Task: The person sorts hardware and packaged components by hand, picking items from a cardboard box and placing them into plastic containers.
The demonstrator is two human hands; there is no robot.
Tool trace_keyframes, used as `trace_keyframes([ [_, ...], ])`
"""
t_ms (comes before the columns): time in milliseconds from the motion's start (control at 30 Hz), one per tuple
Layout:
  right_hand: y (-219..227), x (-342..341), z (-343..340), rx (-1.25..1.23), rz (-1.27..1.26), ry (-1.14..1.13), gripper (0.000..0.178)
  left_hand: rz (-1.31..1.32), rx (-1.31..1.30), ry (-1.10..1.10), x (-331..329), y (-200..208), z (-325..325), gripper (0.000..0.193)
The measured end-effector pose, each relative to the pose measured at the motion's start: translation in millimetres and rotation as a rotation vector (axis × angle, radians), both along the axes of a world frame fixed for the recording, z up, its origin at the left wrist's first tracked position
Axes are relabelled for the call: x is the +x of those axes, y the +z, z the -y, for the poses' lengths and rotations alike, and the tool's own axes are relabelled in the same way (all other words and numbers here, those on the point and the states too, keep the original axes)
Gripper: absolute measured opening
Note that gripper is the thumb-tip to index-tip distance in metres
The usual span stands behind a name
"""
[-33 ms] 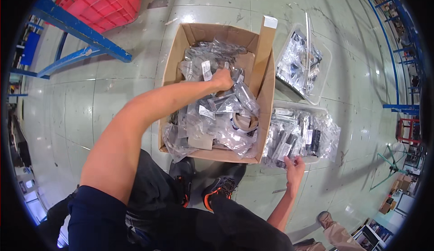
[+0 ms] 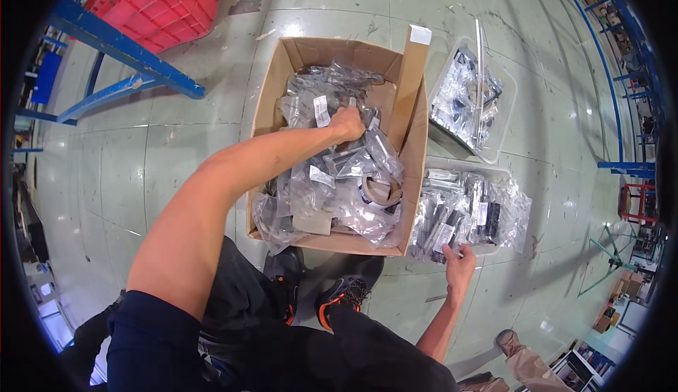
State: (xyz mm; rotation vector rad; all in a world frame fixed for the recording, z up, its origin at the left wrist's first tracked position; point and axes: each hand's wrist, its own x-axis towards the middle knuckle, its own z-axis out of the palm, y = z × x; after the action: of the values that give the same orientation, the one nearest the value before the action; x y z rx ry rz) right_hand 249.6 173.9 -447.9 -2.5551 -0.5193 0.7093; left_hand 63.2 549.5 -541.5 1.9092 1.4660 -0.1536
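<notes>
My left hand (image 2: 347, 125) reaches into an open cardboard box (image 2: 278, 60), its fingers closed on a clear plastic bag among the heap. What lies beneath the palm is hidden. Around it are several clear plastic bags of parts (image 2: 305, 193), some with white labels. A roll of tape (image 2: 382, 193) rests on the bags near the box's right side. To the right, beside the box, my right hand (image 2: 460, 263) pinches the near edge of a labelled plastic bag (image 2: 443, 236) holding dark parts. That bag lies with others in a low clear tub (image 2: 494, 169).
A long cardboard piece (image 2: 409, 85) leans inside the box's right wall. Behind the low tub, another clear bin (image 2: 507, 127) holds bagged parts. A blue metal frame (image 2: 127, 46) and red crate (image 2: 159, 3) stand far left. Another person's shoe (image 2: 506, 342) shows lower right.
</notes>
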Motion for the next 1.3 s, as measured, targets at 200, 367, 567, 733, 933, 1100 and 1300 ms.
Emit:
trace_keyframes([
  [200,70.5,-58.0,-106.8,0.519,0.488,0.373,0.037,-0.177,-0.189,0.113,27.1,40.0,-3.8,0.073],
  [367,48.9,-93.1,-216.2,0.502,0.280,0.800,0.025,-0.200,-0.135,0.078,37.5,16.5,-8.9,0.070],
  [567,-35.1,-97.7,-277.5,-0.179,0.376,1.056,0.040,0.477,-0.213,0.309,7.7,-36.7,-17.4,0.047],
  [733,-19.4,-87.6,-265.5,-0.096,0.035,0.783,0.050,0.532,-0.222,0.407,-15.1,17.9,-11.1,0.034],
  [933,49.5,-55.1,-241.9,0.687,-0.973,0.101,0.040,0.806,-0.428,0.310,-25.5,121.2,-50.2,0.033],
  [1100,84.8,-45.9,-248.0,0.877,-0.968,0.089,0.044,0.962,-0.793,0.005,-6.0,193.2,-23.7,0.045],
  [1300,73.5,-29.7,-186.2,0.936,-0.925,-0.106,0.048,0.771,-0.207,-0.303,-4.7,184.5,-57.6,0.043],
])
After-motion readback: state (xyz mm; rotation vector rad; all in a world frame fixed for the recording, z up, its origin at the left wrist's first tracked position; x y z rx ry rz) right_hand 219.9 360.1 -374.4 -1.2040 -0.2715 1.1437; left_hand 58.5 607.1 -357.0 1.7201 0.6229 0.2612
